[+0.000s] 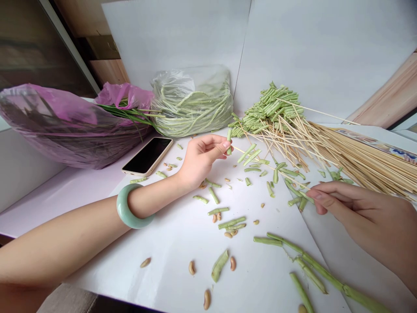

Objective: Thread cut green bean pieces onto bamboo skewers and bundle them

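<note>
My left hand [203, 158] pinches a short green bean piece [229, 141] between thumb and fingertips. A thin bamboo skewer [270, 167] runs from that piece down to my right hand [352, 208], whose fingertips close on its far end. A jade bangle [128, 206] circles my left wrist. Cut bean pieces [231, 222] and pale beans [192, 268] lie scattered on the white paper sheet [163, 243] below my hands. Longer green bean lengths [322, 265] stretch across the lower right.
Behind my hands, skewered bean pieces [272, 106] form a heap, with a mass of bare skewers [368, 161] at the right. A clear bag of long beans [192, 104], a purple bag [65, 126] and a black smartphone [147, 156] stand at the back left.
</note>
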A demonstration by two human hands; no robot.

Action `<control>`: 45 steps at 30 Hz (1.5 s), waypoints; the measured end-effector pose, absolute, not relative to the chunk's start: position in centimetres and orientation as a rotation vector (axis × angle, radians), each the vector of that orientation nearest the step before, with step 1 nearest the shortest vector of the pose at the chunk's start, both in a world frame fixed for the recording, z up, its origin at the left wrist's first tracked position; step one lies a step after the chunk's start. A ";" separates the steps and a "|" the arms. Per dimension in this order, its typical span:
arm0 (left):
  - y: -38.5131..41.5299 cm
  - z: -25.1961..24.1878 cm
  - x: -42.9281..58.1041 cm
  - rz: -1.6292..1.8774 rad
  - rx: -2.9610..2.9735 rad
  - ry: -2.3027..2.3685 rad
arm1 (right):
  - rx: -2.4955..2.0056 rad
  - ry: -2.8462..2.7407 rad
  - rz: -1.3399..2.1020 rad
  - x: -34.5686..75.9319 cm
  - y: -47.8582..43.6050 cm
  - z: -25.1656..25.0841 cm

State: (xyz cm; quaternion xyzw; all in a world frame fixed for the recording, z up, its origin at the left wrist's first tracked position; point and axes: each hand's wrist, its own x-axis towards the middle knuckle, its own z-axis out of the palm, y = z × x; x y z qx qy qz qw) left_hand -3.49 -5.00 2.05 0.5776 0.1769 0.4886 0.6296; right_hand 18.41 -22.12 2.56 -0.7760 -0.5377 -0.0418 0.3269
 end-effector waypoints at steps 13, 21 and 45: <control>-4.7 1.8 -3.6 1.041 1.282 0.412 | -1.977 -1.486 -0.238 18.9 -22.8 1.9; -4.6 1.7 -3.5 1.041 1.298 0.436 | -2.012 -1.452 -0.296 19.1 -22.7 1.9; -5.0 1.9 -3.4 1.081 1.280 0.450 | -1.987 -1.435 -0.338 18.6 -22.9 1.7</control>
